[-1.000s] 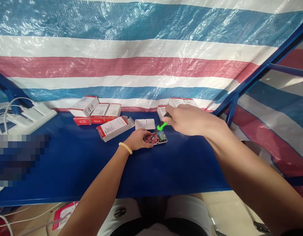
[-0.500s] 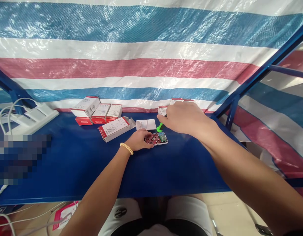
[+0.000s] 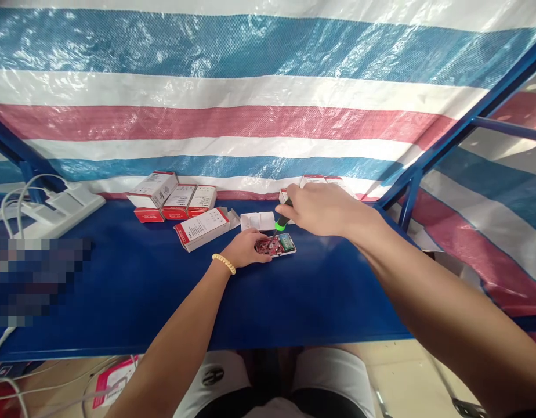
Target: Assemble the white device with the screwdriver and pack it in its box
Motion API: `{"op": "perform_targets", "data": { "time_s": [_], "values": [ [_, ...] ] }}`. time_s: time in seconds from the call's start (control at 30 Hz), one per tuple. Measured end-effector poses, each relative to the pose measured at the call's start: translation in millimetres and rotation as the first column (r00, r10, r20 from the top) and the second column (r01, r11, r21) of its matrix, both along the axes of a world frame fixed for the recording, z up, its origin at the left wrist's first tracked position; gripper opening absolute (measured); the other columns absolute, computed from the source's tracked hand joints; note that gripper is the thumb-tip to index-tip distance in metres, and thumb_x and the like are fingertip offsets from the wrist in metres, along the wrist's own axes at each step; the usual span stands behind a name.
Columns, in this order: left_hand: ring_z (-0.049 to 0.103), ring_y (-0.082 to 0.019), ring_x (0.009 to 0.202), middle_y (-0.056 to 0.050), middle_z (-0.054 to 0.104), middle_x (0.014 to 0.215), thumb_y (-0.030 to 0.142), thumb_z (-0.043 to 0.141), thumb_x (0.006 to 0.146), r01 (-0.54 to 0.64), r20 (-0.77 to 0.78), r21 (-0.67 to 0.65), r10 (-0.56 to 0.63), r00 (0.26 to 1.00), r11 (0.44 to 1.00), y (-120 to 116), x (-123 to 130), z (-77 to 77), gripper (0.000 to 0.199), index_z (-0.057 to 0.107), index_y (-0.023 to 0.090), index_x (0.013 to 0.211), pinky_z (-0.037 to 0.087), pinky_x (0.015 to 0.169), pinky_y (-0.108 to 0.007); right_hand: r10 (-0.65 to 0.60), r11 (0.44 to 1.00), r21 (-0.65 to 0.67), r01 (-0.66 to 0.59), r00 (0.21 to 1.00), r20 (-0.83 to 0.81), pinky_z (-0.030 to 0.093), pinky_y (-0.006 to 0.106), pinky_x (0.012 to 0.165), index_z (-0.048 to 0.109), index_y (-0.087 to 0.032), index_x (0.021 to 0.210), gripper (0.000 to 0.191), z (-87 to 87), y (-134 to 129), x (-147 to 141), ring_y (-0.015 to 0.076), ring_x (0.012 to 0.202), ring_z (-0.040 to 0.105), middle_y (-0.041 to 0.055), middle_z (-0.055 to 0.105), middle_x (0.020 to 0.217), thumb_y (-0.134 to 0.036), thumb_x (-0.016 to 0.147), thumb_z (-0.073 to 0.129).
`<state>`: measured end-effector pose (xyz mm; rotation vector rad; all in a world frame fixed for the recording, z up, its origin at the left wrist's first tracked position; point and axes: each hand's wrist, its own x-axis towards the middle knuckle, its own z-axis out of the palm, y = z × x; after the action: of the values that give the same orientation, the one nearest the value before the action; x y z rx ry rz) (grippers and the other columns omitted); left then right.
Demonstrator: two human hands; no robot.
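Note:
My left hand (image 3: 247,248) grips the left end of a small white-cased device (image 3: 289,249), its red circuit board and greenish screen facing up on the blue table. In my right hand (image 3: 314,206) is a black and green screwdriver (image 3: 281,223), tilted, its shaft reaching down to the board. Whether the tip sits in a screw is too small to tell. Just behind the device lies a white plastic cover (image 3: 257,220). To its left rests an opened white and red box (image 3: 202,229) with its flap out.
Several white and red boxes (image 3: 152,189) are stacked at the back left of the blue table (image 3: 163,313). More boxes (image 3: 314,179) stand behind my right hand. A white power strip (image 3: 72,210) with plugs and cables lies at the left.
My right hand has turned slightly, and more of the screwdriver's black handle now shows. The green part has shifted a little left and up. My left hand and the device stay in place.

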<state>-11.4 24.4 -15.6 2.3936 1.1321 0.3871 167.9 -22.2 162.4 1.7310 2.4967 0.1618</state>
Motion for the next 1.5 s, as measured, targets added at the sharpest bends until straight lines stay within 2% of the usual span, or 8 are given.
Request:
{"op": "perform_targets", "data": {
  "time_s": [0.27,0.5,0.73,0.97,1.2,1.27,1.4,1.5],
  "values": [
    [0.058,-0.028,0.101,-0.009,0.064,0.105,0.059,0.066,0.072,0.006,-0.005,0.001,-0.006,1.000,1.000,-0.8,0.2,2.6,0.059,0.067,0.019,0.115,0.047,0.084,-0.036,-0.072,0.997,-0.019,0.072,0.997,0.002,0.043,0.039,0.074,0.069,-0.014,0.091,0.055,3.9,8.8,-4.3,0.0337,0.094,0.062,0.0186,0.068,0.091,-0.051,0.094,0.029],
    [0.058,-0.027,0.098,-0.010,0.063,0.106,0.061,0.064,0.074,0.012,-0.026,0.005,-0.012,1.000,1.000,-1.9,-0.2,5.5,0.060,0.066,0.017,0.114,0.047,0.084,-0.037,0.040,0.955,-0.281,-0.096,0.979,-0.198,0.036,0.028,0.057,0.049,-0.019,0.122,0.036,4.5,11.2,7.0,0.0201,0.068,0.059,0.0092,0.069,0.089,-0.034,0.091,0.040],
    [0.057,-0.028,0.101,-0.010,0.063,0.108,0.059,0.066,0.073,0.021,-0.008,0.017,-0.021,1.000,1.000,0.4,-0.3,-2.5,0.060,0.065,0.018,0.116,0.047,0.087,-0.037,0.056,0.992,-0.114,-0.058,0.998,-0.023,0.036,0.032,0.061,0.061,-0.011,0.108,0.043,7.4,7.5,-5.9,0.0265,0.077,0.063,0.0175,0.068,0.086,-0.044,0.093,0.039],
    [0.058,-0.028,0.098,-0.009,0.063,0.103,0.060,0.066,0.072,0.013,0.000,0.025,-0.013,1.000,1.000,-0.3,1.3,-2.1,0.059,0.067,0.018,0.113,0.047,0.084,-0.037,-0.028,1.000,0.008,0.028,1.000,-0.013,0.043,0.040,0.077,0.070,-0.012,0.100,0.055,4.5,7.5,-20.9,0.0333,0.093,0.063,0.0192,0.070,0.090,-0.050,0.094,0.031],
    [0.058,-0.027,0.098,-0.010,0.063,0.105,0.059,0.067,0.072,0.008,0.003,0.035,-0.009,1.000,0.999,-0.4,2.0,-2.5,0.059,0.066,0.017,0.114,0.047,0.083,-0.036,-0.129,0.991,-0.054,0.126,0.990,-0.061,0.042,0.042,0.079,0.066,-0.014,0.099,0.050,3.4,9.3,-8.4,0.0309,0.086,0.063,0.0166,0.069,0.088,-0.049,0.092,0.032],
    [0.059,-0.027,0.097,-0.009,0.063,0.105,0.058,0.067,0.072,0.005,0.002,0.034,-0.005,1.000,0.999,-1.0,2.0,-1.3,0.060,0.065,0.017,0.116,0.047,0.083,-0.036,-0.100,0.990,-0.113,0.084,0.985,-0.142,0.042,0.037,0.073,0.060,-0.016,0.109,0.042,1.3,10.3,3.4,0.0255,0.077,0.062,0.0135,0.070,0.089,-0.045,0.093,0.034],
    [0.059,-0.026,0.096,-0.010,0.063,0.104,0.058,0.066,0.072,0.009,0.000,0.019,-0.009,1.000,1.000,-2.6,2.0,2.6,0.060,0.066,0.017,0.116,0.048,0.083,-0.036,0.068,0.945,-0.281,-0.169,0.939,-0.336,0.040,0.028,0.067,0.052,-0.022,0.116,0.030,-0.3,9.4,27.6,0.0196,0.078,0.060,0.0077,0.069,0.098,-0.033,0.091,0.040],
    [0.059,-0.026,0.097,-0.009,0.063,0.104,0.057,0.067,0.072,0.013,0.010,0.023,-0.014,1.000,1.000,-2.2,2.2,2.2,0.058,0.067,0.017,0.114,0.047,0.085,-0.037,0.080,0.927,-0.320,-0.193,0.939,-0.336,0.038,0.027,0.064,0.052,-0.022,0.116,0.029,1.1,7.8,36.9,0.0187,0.076,0.059,0.0066,0.068,0.096,-0.030,0.090,0.043]
  ]
}}
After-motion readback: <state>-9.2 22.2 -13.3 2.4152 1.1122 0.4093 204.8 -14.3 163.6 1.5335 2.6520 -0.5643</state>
